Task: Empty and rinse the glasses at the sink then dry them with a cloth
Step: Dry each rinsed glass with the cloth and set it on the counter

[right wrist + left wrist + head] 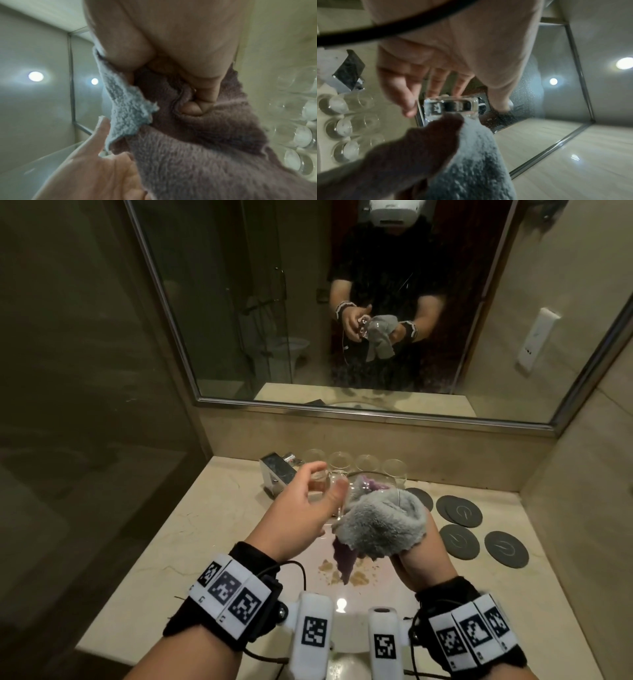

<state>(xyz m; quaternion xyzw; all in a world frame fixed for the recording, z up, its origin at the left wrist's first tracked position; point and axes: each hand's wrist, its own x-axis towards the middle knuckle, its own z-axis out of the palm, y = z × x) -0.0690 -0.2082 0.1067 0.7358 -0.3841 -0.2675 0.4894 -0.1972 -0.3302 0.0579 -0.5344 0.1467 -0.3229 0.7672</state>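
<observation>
A clear glass (321,483) lies on its side above the sink, its thick base (450,106) turned toward my left hand. My left hand (329,477) pinches that base between thumb and fingertips (409,108). A fluffy grey cloth (380,525) with a purple underside covers the rest of the glass, and a corner of it hangs down. My right hand (419,554) grips the cloth (197,148) from below, its fingers buried in the folds. Most of the glass is hidden inside the cloth (471,162).
Several empty glasses (366,463) stand in a row at the back of the beige counter (191,525), next to a chrome faucet (277,474). Dark round coasters (462,511) lie at the right. The sink basin (387,587) holds brownish residue. A mirror (239,302) fills the wall ahead.
</observation>
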